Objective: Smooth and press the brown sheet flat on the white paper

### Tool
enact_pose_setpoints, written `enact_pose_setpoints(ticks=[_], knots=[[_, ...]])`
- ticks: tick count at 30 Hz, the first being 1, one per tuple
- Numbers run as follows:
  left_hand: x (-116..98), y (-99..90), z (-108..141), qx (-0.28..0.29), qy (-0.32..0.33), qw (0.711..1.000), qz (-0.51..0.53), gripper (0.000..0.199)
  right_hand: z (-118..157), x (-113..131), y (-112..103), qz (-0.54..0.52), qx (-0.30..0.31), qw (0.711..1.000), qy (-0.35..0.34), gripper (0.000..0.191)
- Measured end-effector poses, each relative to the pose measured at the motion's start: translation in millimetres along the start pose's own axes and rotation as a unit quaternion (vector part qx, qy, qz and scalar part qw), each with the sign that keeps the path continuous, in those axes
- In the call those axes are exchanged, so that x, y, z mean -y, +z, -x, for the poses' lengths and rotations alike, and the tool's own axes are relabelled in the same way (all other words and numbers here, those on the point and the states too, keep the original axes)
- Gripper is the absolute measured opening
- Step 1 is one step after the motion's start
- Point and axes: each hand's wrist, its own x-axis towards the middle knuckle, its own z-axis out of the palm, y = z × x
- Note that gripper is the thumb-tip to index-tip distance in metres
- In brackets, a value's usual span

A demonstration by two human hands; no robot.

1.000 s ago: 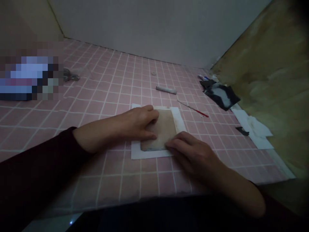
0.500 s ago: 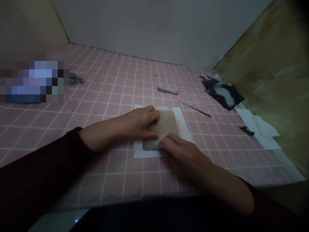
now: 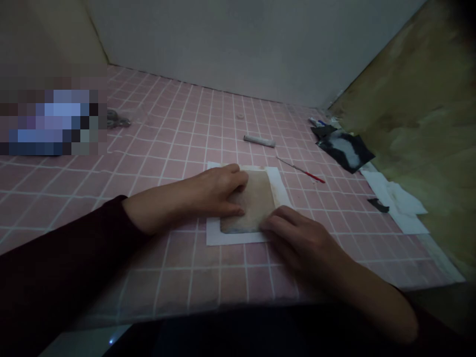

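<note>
A beige rectangular flat piece (image 3: 255, 198), of a material I cannot make out, lies on a larger white sheet of paper (image 3: 232, 239) near the front of the table. My left hand (image 3: 219, 191) rests on its left side, thumb and fingers apart, pressing lightly or just touching. At the lower right corner of the beige piece is my right hand (image 3: 297, 235), its fingers curled and pressed together. Whatever those fingertips may hold is hidden from me.
A pink checked cloth (image 3: 178, 148) covers the table. Beyond the paper lie a grey tube-like stick (image 3: 259, 141) and a thin red-handled tool (image 3: 314, 176). Black pieces with white residue (image 3: 345, 151) and white papers (image 3: 403, 198) sit at the right edge. Scissor-like handles (image 3: 118, 119) show at left.
My right hand has slid rightward along the near edge of the beige piece to its corner. My left hand stays in place on it.
</note>
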Motion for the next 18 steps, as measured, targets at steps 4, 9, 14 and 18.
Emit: enact_pose_setpoints(ticks=[4, 9, 14, 18], knots=[[-2.3, -2.3, 0.1, 0.012, -0.012, 1.000, -0.003, 0.032, 2.8, -1.5, 0.1, 0.012, 0.002, 1.000, 0.012, 0.019], [-3.3, -3.1, 0.4, 0.009, -0.015, 1.000, -0.007, 0.031, -4.7, 4.2, 7.8, -0.009, -0.010, 0.999, -0.029, 0.015], [-3.0, -3.3, -0.2, 0.010, -0.001, 1.000, -0.006, 0.032, 3.9, -5.0, -0.6, 0.000, -0.021, 0.999, 0.037, 0.012], [-2.0, -2.3, 0.7, 0.006, -0.008, 1.000, -0.008, 0.030, -1.5, 1.4, 3.8, 0.008, -0.009, 1.000, -0.004, 0.013]])
